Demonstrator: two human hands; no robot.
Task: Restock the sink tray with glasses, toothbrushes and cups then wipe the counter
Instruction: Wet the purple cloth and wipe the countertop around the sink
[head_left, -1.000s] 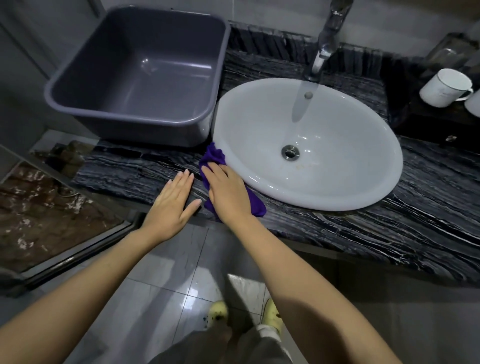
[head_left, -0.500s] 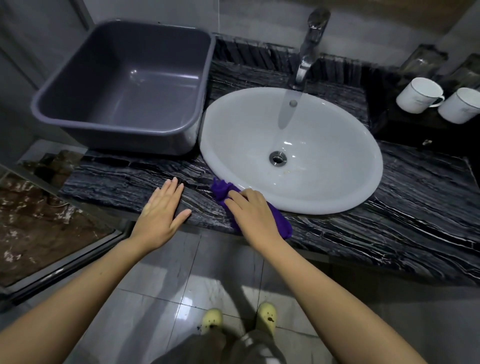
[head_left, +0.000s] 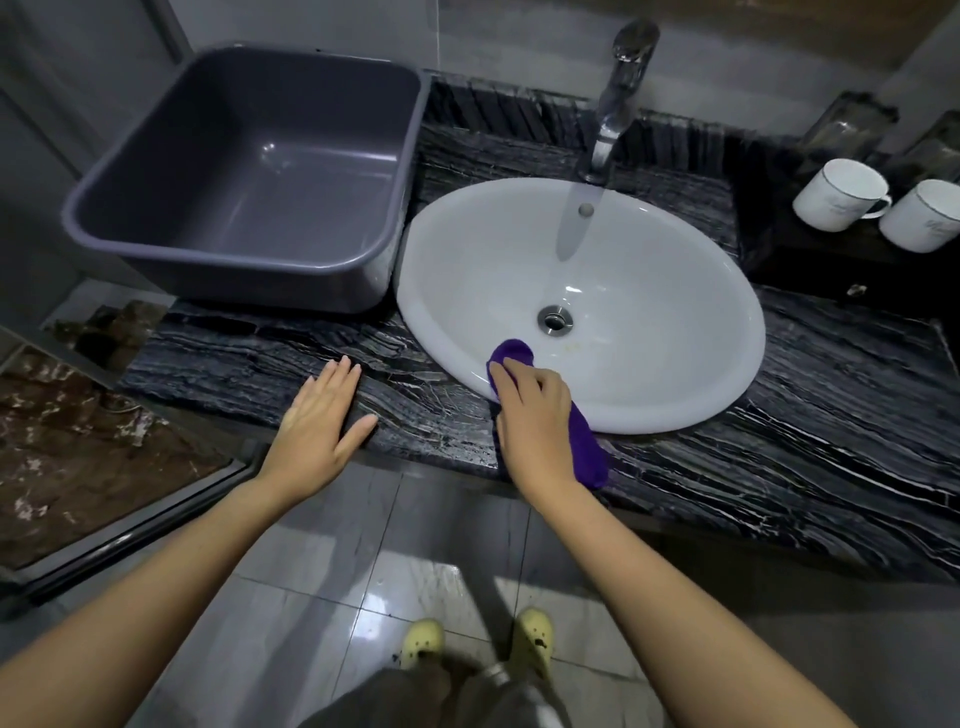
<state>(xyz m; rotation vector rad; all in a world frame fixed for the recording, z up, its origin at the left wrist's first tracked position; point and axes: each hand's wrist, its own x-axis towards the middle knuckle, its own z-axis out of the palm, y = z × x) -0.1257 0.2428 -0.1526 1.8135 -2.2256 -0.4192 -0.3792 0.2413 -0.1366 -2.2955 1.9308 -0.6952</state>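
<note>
Single camera, wide-angle, worn on the person's head. It faces forward and steeply down across the dark veined stone tabletop (head_left: 779, 415). It's close in: both forearms enter from the bottom corners. The left hand (head_left: 322, 415) and the right hand (head_left: 535, 415), gripping a purple cloth (head_left: 587, 447), land mid-frame. Almost straight under the lens are grey floor tiles (head_left: 311, 597) and yellow clogs (head_left: 423, 642) at the bottom edge. The white oval ceramic basin (head_left: 649, 312) sits just right of centre, with the chrome tap (head_left: 618, 93) reaching the top edge. The grey rectangular plastic tub (head_left: 249, 171) is upper left. Of the white ceramic mugs (head_left: 836, 195) far right, one is clipped by the frame. The tabletop's front edge bows. The wall (head_left: 519, 41) shows only as a top strip.
</note>
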